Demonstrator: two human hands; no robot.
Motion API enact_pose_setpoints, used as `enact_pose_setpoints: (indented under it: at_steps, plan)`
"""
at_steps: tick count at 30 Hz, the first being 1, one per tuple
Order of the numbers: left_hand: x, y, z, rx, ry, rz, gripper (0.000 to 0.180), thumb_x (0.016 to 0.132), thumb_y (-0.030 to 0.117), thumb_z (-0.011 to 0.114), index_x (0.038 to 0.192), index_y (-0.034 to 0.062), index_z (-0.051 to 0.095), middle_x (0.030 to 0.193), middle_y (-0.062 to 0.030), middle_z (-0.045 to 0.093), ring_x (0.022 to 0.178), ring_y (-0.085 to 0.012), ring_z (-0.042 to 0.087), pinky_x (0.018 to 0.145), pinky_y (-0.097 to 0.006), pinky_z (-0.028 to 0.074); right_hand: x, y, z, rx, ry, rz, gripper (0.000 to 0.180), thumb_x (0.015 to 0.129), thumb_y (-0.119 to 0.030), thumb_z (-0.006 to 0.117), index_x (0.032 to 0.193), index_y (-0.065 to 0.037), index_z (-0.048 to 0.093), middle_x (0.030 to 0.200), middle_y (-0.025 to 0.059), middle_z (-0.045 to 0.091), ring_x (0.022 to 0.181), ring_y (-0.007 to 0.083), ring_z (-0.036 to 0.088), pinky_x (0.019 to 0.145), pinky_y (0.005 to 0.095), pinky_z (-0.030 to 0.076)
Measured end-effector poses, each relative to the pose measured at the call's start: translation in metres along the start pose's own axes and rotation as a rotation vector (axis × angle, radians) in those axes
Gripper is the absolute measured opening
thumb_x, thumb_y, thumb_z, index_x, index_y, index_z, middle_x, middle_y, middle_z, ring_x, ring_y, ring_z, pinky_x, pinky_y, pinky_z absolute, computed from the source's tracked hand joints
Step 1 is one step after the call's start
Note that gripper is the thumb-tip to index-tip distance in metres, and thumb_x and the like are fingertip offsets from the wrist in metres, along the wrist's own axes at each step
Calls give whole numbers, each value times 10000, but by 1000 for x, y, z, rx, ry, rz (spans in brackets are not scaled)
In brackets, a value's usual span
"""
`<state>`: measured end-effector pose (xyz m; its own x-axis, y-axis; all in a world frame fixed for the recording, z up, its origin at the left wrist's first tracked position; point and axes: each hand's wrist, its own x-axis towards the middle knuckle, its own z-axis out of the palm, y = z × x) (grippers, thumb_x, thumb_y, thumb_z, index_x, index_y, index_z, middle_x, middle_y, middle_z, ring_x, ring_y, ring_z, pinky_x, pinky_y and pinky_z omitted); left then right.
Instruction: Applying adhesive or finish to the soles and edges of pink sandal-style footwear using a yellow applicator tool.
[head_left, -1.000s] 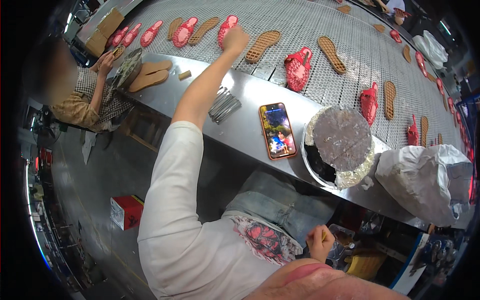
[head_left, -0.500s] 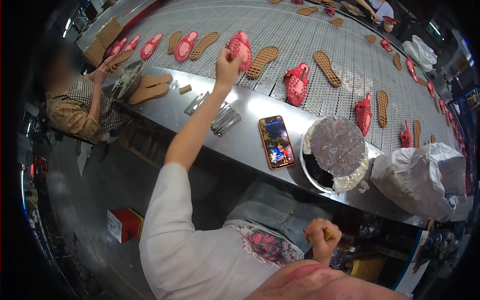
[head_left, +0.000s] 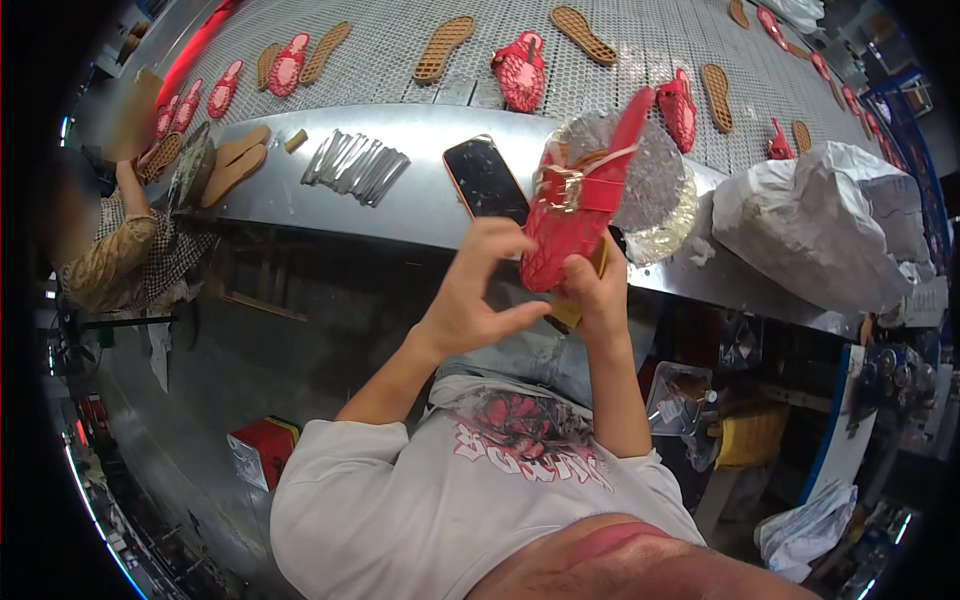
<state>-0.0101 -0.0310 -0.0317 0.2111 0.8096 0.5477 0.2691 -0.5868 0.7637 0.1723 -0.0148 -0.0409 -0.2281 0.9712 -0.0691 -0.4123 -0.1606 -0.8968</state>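
Observation:
My right hand (head_left: 598,295) holds a red woven shoe upper (head_left: 572,225) with a gold buckle and a strap standing up. A yellow piece (head_left: 566,312) shows under the toe beside that hand; its kind I cannot make out. My left hand (head_left: 465,295) is open beside the shoe's toe, thumb and fingers spread. Its fingertips are close to the red surface; whether they touch, I cannot tell. Behind the shoe stands a round pot (head_left: 650,190) partly covered by a grey disc and wrapped in film. To its left lies a dark-screened phone (head_left: 484,175) in an orange case.
On the steel ledge (head_left: 270,207) lie a bundle of metal strips (head_left: 355,168) and a small tan block (head_left: 296,141). A mesh conveyor (head_left: 390,70) carries red uppers and brown soles (head_left: 445,50). At right sits a white sack (head_left: 820,235). A co-worker (head_left: 130,235) sits at left.
My left hand has come back from the conveyor with a red upper, which is now in my right hand. My right hand has risen in front of the pot. The phone screen has gone dark.

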Motion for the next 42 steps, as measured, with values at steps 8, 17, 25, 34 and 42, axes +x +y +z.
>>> enact_pose_setpoints:
  at_steps: [8, 17, 25, 34, 42]
  plan:
    - [-8, 9, 15, -498, -57, -233, 930, 836, 539, 715, 1495, -1, 342, 1519, -186, 327, 1418, -295, 328, 1142, -422, 279, -20, 20, 15, 9, -108, -124, 851, 723, -287, 860, 1393, 36, 447, 1225, 106, 607, 1144, 150, 571, 968, 300, 459]
    - [-1, -9, -5, -1203, 208, -548, 778, 973, 529, 507, 1443, -65, 333, 1366, -232, 514, 1148, -314, 605, 927, -441, 547, -55, 8, -6, 193, -147, 160, 627, 976, -407, 578, 1391, 47, 462, 1307, 202, 578, 652, 54, 542, 553, 200, 417]
    - [-3, -60, -54, -1288, 348, -514, 889, 933, 691, 417, 1444, -32, 337, 1346, -303, 502, 1048, -334, 644, 895, -431, 572, -94, -14, -85, 330, 22, 257, 572, 1021, -478, 403, 1097, 55, 594, 965, 201, 671, 616, 217, 634, 495, 271, 489]
    - [-12, -131, -75, -1289, 262, -482, 723, 998, 559, 404, 1458, 6, 330, 1330, -274, 517, 1048, -354, 639, 828, -436, 601, -10, -57, -40, -990, 124, -202, 124, 898, -64, 680, 987, 20, 697, 793, 109, 698, 670, 180, 659, 589, 320, 508]
    - [-10, -122, -74, -1328, 360, -530, 821, 962, 655, 381, 1427, -21, 363, 1304, -261, 545, 969, -338, 671, 736, -418, 617, 22, -43, -44, -1139, -30, -330, 146, 886, -120, 698, 972, -3, 691, 756, 106, 681, 613, 210, 646, 561, 322, 478]
